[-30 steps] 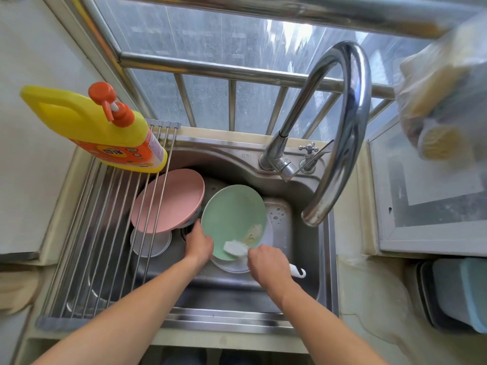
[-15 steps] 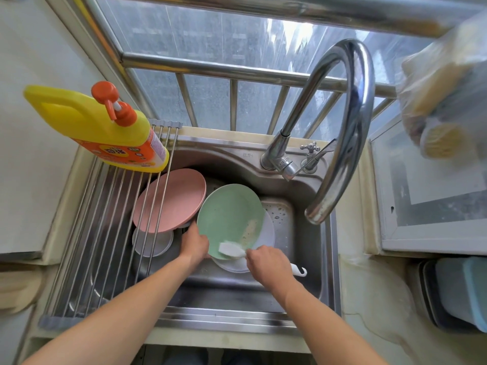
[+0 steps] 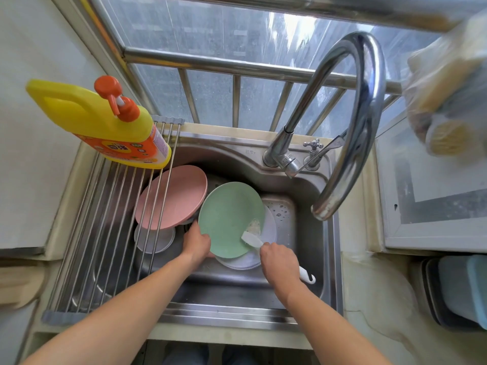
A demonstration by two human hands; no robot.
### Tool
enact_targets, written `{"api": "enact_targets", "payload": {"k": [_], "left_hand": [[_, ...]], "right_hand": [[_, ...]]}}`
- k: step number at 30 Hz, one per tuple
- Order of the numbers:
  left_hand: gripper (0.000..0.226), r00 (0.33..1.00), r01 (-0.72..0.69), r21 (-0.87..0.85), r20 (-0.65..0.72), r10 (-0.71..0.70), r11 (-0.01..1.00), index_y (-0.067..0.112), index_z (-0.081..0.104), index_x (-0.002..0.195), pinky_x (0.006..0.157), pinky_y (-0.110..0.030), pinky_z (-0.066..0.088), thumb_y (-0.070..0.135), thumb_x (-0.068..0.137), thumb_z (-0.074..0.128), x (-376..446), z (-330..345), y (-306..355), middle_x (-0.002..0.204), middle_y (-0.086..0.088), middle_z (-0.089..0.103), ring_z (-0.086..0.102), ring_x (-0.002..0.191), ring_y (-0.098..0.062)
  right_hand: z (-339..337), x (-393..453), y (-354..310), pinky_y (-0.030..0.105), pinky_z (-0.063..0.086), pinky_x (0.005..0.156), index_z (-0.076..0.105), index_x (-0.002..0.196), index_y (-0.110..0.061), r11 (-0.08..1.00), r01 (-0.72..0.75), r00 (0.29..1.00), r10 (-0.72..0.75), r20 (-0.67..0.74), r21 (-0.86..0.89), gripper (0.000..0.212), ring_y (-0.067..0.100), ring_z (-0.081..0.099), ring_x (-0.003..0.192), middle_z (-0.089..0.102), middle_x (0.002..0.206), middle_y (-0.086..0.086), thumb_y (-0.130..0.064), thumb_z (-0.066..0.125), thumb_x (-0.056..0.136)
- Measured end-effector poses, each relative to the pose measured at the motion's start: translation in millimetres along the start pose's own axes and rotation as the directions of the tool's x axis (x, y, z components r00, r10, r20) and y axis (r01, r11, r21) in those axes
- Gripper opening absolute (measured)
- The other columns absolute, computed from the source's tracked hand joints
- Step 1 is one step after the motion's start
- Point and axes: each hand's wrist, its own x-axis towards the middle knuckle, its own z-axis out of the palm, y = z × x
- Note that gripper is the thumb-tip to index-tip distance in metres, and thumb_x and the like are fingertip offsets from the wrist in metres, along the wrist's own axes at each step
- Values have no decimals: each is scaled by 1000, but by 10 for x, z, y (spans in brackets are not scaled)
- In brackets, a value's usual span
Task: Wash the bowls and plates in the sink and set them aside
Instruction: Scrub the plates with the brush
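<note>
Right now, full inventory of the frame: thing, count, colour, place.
green plate: 1, green, tilted over the sink
dish brush: 1, white, on the green plate
pink plate: 1, pink, in sink, partly under rack
white dishes: at least 2, white, sink bottom
sink: 1, steel
drying rack: 1, steel, over sink's left
detergent bottle: 1, yellow, orange pump, on rack
faucet: 1, chrome, behind the sink
left hand: grips green plate's edge
right hand: grips brush handle

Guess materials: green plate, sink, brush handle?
Green plate: likely plastic or melamine; matte, evenly pastel, thin rim, no glaze shine. Could be wheat-straw composite, can't tell.
Sink: stainless steel, brushed finish, with streaky grey reflections and stamped corners.
Brush handle, gripped by the right hand: glossy white moulded plastic with a hook end.
The left hand holds the plate's rim.
</note>
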Motion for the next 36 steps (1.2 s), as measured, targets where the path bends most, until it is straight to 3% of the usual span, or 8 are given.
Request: {"api": "enact_targets", "payload": {"k": [5, 11, 16, 18, 21, 26, 32, 36], "left_hand": [[59, 999, -18, 46, -33, 19, 999, 29, 57, 131, 74, -52, 63, 1, 83, 39, 32, -9, -16, 122, -3, 67, 67, 105, -32], [53, 1000, -7, 17, 17, 7, 1000, 28, 56, 134, 62, -49, 63, 2, 90, 42, -14, -20, -12, 121, 1, 66, 67, 104, -30], [56, 1000, -17, 60, -19, 18, 998, 24, 54, 133, 75, -45, 63, -5, 88, 39, -23, -26, -33, 122, -4, 64, 66, 108, -33], [54, 1000, 12, 67, 3, -12, 998, 23, 52, 131, 70, -51, 63, -4, 86, 39, -35, -60, -103, 121, -6, 64, 66, 104, -35], [47, 996, 47, 96, 71, -54, 994, 27, 47, 128, 54, -53, 61, 2, 88, 43, 17, -147, -205, 120, -4, 64, 68, 97, -34], [46, 971, 33, 109, 232, -58, 994, 34, 40, 135, 56, -49, 61, 16, 94, 47, 19, -228, -87, 124, 1, 64, 72, 95, -28], [34, 926, 48, 101, 369, -82, 994, 29, 50, 129, 65, -52, 62, 19, 97, 48, -115, -225, 135, 116, 0, 72, 75, 92, -22], [31, 881, 109, 104, 450, -144, 989, 23, 60, 118, 72, -57, 61, 7, 97, 44, -204, -121, 157, 102, -7, 77, 76, 91, -28]], "right_hand": [[15, 19, -170, 41, 37, 65, 63, 107, -12, 970, 240, 971, -239, -26, 44, 28, 41, 66, 89, 68, 99, 18, -27, 39, 105], [27, -15, -40, 38, 46, 73, 61, 112, -9, 999, 22, 1000, -22, 10, -38, 27, 34, 69, 102, 69, 110, 12, 3, 43, 96], [-21, 48, -125, 37, 35, 64, 67, 97, -13, 957, 287, 958, -287, -8, 47, 28, 41, 65, 88, 69, 96, 17, -27, 44, 98], [-3, 77, -28, 38, 36, 64, 68, 96, -14, 945, 324, 946, -324, -1, 41, 31, 41, 65, 87, 69, 94, 16, -32, 43, 99], [26, 106, 174, 38, 37, 67, 69, 103, -12, 961, 273, 962, -272, 30, -44, 30, 40, 67, 94, 70, 102, 16, -26, 43, 100], [-37, 183, 256, 36, 43, 71, 63, 113, -11, 998, 28, 999, -27, 16, -60, 25, 33, 68, 102, 70, 110, 10, -4, 45, 98], [-106, 341, -178, 39, 53, 84, 69, 112, -9, 871, -334, 936, 351, 20, 360, 30, 35, 67, 105, 71, 110, 13, -8, 41, 100], [-104, 452, -464, 35, 43, 67, 72, 87, -10, 753, -236, 965, 256, 56, 614, 32, 38, 65, 86, 69, 86, 15, -26, 47, 98]]}}
